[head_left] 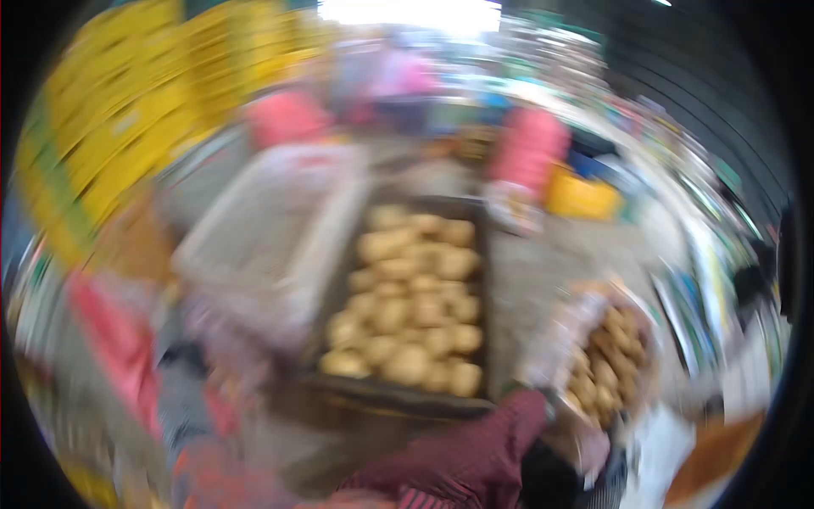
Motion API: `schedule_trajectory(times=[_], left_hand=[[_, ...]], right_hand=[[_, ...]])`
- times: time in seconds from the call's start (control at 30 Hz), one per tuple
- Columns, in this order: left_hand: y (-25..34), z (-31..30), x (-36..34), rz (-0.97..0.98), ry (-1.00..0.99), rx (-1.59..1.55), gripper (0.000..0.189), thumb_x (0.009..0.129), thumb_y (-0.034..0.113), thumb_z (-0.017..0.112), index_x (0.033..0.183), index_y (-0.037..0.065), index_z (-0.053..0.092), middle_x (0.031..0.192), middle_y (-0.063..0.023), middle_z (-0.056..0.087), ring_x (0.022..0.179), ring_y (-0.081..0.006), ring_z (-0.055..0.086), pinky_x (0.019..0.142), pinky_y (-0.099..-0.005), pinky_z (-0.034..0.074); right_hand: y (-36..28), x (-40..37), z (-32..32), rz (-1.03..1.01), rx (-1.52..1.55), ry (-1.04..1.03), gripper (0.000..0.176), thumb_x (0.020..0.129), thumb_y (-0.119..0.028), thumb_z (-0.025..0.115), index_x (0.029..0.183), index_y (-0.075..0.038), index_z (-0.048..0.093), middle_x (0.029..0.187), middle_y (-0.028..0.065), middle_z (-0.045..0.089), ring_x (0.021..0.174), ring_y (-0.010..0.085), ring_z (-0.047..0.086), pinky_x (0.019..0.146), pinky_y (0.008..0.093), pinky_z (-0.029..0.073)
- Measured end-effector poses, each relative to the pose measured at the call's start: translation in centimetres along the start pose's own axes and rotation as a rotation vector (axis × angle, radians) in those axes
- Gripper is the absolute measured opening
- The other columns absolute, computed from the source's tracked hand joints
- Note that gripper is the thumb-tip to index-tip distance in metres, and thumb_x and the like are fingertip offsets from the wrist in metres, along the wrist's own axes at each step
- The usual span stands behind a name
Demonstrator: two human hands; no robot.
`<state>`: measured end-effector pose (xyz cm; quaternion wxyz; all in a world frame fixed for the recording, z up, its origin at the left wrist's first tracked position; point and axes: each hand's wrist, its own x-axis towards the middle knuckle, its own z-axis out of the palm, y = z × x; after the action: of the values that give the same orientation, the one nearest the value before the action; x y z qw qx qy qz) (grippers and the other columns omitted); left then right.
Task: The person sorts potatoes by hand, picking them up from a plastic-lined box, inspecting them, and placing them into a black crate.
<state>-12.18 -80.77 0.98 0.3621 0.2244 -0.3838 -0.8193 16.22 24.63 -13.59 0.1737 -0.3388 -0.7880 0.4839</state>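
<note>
Everything is smeared by motion. A dark crate (398,403) full of round, pale brown potatoes (407,310) sits in the middle. To its right, an open clear bag (551,348) holds smaller brown potatoes (606,365). A maroon sleeve (458,454) reaches from the bottom to the bag's near side, where my right hand (587,450) is a pinkish blur; its fingers and any grip cannot be made out. At lower left, a grey, sleeve-like shape (182,399) rises beside pink cloth or plastic; my left hand cannot be distinguished there.
A whitish tub (335,246) stands left of the crate. Stacked yellow crates (127,127) fill the upper left. Beyond are a red sack (530,148), a yellow container (581,195) and a pink-red object (288,117). Piled, blurred goods line the right side.
</note>
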Motion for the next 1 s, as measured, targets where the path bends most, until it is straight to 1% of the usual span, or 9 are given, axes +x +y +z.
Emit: schedule_trajectory(times=[0.1,0.17,0.23,0.37,0.57,0.67,0.83,0.9,1.0], left_hand=[[-6.1,3.5,4.6,-0.051,-0.195,0.381,0.036,0.099,0.037,0.057,0.125,0.011,0.056,0.095,-0.0016,0.06,0.081,-0.0143,0.059,0.064,-0.0297,0.051],[-9.4,6.7,5.2,-0.017,-0.24,0.647,0.038,0.099,0.037,0.056,0.127,0.01,0.054,0.099,-0.0024,0.058,0.084,-0.0153,0.058,0.067,-0.0304,0.05],[-10.7,9.5,4.4,0.025,-0.259,0.816,0.04,0.099,0.038,0.055,0.128,0.01,0.053,0.103,-0.0032,0.056,0.088,-0.0162,0.056,0.071,-0.0312,0.049],[-10.4,12.9,0.6,0.09,-0.311,0.95,0.044,0.099,0.039,0.054,0.131,0.008,0.05,0.11,-0.0048,0.053,0.096,-0.018,0.053,0.077,-0.0326,0.047],[-9.0,18.7,-8.0,0.166,-0.457,0.907,0.05,0.1,0.041,0.052,0.136,0.007,0.045,0.121,-0.0071,0.047,0.107,-0.0208,0.049,0.087,-0.0348,0.044],[-8.2,21.8,-13.9,0.163,-0.571,0.843,0.054,0.1,0.042,0.051,0.139,0.006,0.042,0.127,-0.0083,0.044,0.113,-0.0222,0.047,0.092,-0.0359,0.043],[-8.3,26.4,-26.2,0.054,-0.833,0.674,0.059,0.1,0.043,0.049,0.143,0.004,0.038,0.136,-0.0103,0.04,0.123,-0.0245,0.043,0.1,-0.0378,0.04],[-9.0,27.7,-31.7,-0.049,-0.962,0.597,0.061,0.1,0.044,0.048,0.144,0.004,0.037,0.14,-0.011,0.038,0.127,-0.0255,0.041,0.103,-0.0385,0.039],[-12.4,29.0,-41.3,-0.247,-1.254,0.48,0.064,0.1,0.044,0.047,0.147,0.003,0.034,0.145,-0.0122,0.035,0.132,-0.0268,0.039,0.108,-0.0396,0.038]], right_hand=[[-3.4,-4.4,2.1,0.07,-0.239,0.136,0.027,0.093,-0.028,0.059,0.104,-0.006,0.07,0.079,0.0066,0.065,0.068,0.0176,0.062,0.059,0.032,0.052],[-3.4,-4.6,3.1,0.16,-0.146,0.207,0.027,0.093,-0.028,0.058,0.1,-0.005,0.071,0.074,0.0055,0.066,0.065,0.016,0.063,0.056,0.0308,0.052],[-1.3,-4.3,3.3,0.247,0.101,0.272,0.03,0.095,-0.024,0.057,0.113,-0.002,0.068,0.08,0.0046,0.066,0.065,0.0132,0.061,0.056,0.0277,0.052],[-2.5,-4.7,3.5,0.24,0.047,0.224,0.029,0.096,-0.024,0.059,0.116,-0.004,0.067,0.083,0.0029,0.065,0.065,0.0112,0.06,0.057,0.0261,0.051],[-9.5,-7.2,4.4,0.155,0.111,0.135,0.028,0.096,-0.021,0.063,0.118,-0.004,0.065,0.085,-0.0012,0.064,0.07,0.0074,0.057,0.063,0.0223,0.05],[-2.3,-3.1,5.0,0.052,0.307,0.056,0.026,0.097,-0.018,0.062,0.119,-0.005,0.065,0.086,-0.0013,0.064,0.07,0.0076,0.058,0.064,0.0222,0.05],[-7.8,-5.4,5.0,-0.26,-0.004,0.084,0.024,0.098,-0.018,0.061,0.116,-0.004,0.067,0.092,-0.0005,0.066,0.074,0.0075,0.06,0.068,0.0238,0.051],[-7.8,-5.7,5.6,-0.304,0.421,0.058,0.024,0.098,-0.018,0.061,0.116,-0.004,0.067,0.093,-0.0007,0.065,0.075,0.0075,0.059,0.069,0.0237,0.051],[-9.8,-6.8,5.1,-0.255,0.641,0.007,0.025,0.098,-0.017,0.06,0.118,-0.004,0.065,0.097,-0.0012,0.064,0.079,0.0072,0.058,0.073,0.0231,0.05]])
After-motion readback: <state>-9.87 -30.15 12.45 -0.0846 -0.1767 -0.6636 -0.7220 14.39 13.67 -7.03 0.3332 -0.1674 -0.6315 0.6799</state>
